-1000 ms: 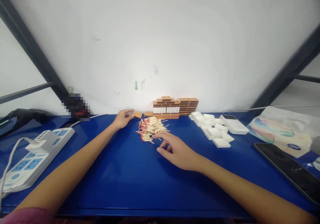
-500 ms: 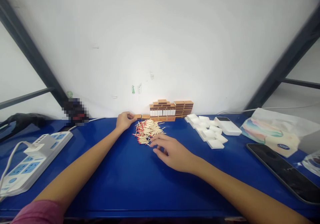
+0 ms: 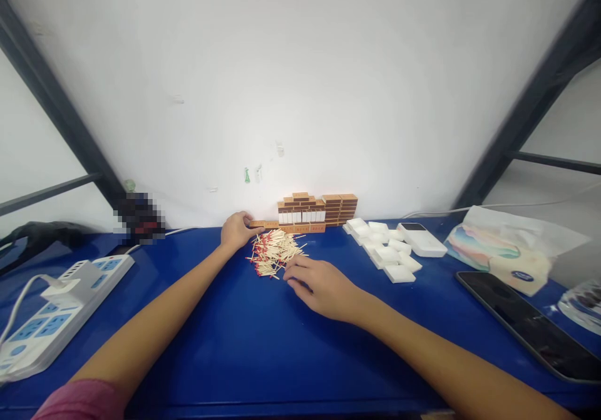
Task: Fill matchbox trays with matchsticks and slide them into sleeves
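Note:
My left hand (image 3: 236, 230) is closed about the left end of a matchbox (image 3: 256, 224), thumb at the front and fingers behind. This box lies at the left end of a low row along the wall. The row runs into a stepped stack of matchboxes (image 3: 301, 200), which has a band of upright white pieces in it. In front of the row lies a loose pile of red-tipped matches (image 3: 273, 253). At the pile's right edge is my right hand (image 3: 322, 286), its fingers bent and drawn close to the thumb. Whatever lies between those fingertips is too small to make out.
White matchbox trays (image 3: 385, 255) lie in a cluster on the right, beside a white device (image 3: 422, 240). Farther right are a tissue pack (image 3: 498, 251) and a phone (image 3: 526, 323). A power strip (image 3: 61, 320) with a plugged-in charger stands left on the blue table (image 3: 263, 357).
The fingers and thumb of my right hand have come closer together by the pile. My left hand stays at the matchbox, its thumb now across the front. The whole view has shifted slightly.

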Demonstrator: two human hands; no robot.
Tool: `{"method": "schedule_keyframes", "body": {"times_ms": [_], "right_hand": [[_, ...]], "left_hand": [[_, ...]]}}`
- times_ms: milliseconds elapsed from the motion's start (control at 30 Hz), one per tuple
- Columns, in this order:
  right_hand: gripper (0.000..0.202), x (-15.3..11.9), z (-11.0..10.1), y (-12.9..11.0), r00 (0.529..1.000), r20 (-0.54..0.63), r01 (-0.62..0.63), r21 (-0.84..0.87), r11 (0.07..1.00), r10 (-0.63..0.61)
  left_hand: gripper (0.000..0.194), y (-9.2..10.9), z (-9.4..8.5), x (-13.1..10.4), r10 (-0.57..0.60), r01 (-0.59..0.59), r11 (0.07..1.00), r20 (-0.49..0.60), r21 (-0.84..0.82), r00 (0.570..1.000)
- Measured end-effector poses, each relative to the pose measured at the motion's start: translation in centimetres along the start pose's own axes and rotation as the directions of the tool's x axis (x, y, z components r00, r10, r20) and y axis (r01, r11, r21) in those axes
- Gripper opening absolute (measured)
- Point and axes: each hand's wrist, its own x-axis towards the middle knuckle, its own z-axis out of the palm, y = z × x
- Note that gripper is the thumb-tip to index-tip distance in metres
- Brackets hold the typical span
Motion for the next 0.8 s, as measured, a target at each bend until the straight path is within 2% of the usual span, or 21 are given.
{"method": "schedule_keyframes", "body": {"times_ms": [167, 333, 433, 500, 567, 633, 700, 733, 800], "right_hand": [[0.017, 0.0, -0.1, -0.3, 1.000, 0.014, -0.003, -0.035, 0.999, 0.003], [0.017, 0.2, -0.5, -0.3, 1.000, 0.006, 0.007, -0.077, 0.997, -0.006], [0.016, 0.5, -1.5, 0.9, 0.998, -0.057, -0.046, -0.118, 0.992, 0.040], [0.017, 0.6, -2.8, 2.6, 0.979, -0.147, -0.164, -0.175, 0.971, 0.139], [0.018, 0.4, -4.6, 4.9, 0.928, -0.257, -0.330, -0.235, 0.914, 0.269], [0.018, -0.1, -6.6, 7.5, 0.852, -0.343, -0.498, -0.305, 0.812, 0.394], [0.017, -0.9, -8.4, 9.9, 0.760, -0.403, -0.643, -0.353, 0.680, 0.509], [0.018, -1.4, -9.0, 10.9, 0.714, -0.428, -0.698, -0.368, 0.614, 0.555], [0.019, -2.2, -9.7, 12.4, 0.668, -0.427, -0.744, -0.390, 0.543, 0.609]], "left_hand": [[0.042, 1.0, 0.2, 0.2, 0.060, -0.055, 0.992, -0.035, 0.117, 0.998], [0.037, 1.3, 0.2, 0.3, 0.119, -0.113, 0.978, -0.024, 0.175, 0.993], [0.034, 1.2, -1.0, 0.2, 0.140, -0.132, 0.975, -0.029, 0.180, 0.990], [0.029, 1.0, -2.4, -0.4, 0.146, -0.136, 0.975, -0.042, 0.175, 0.988], [0.027, 0.8, -4.1, -1.6, 0.156, -0.147, 0.975, -0.046, 0.168, 0.987], [0.025, 0.7, -5.7, -3.5, 0.192, -0.186, 0.970, -0.023, 0.154, 0.981], [0.024, 0.7, -7.2, -5.6, 0.283, -0.284, 0.952, 0.024, 0.110, 0.959], [0.024, 0.7, -7.8, -6.5, 0.322, -0.328, 0.942, 0.076, 0.078, 0.944], [0.026, 0.9, -8.7, -8.0, 0.348, -0.353, 0.935, 0.147, 0.012, 0.926]]}}
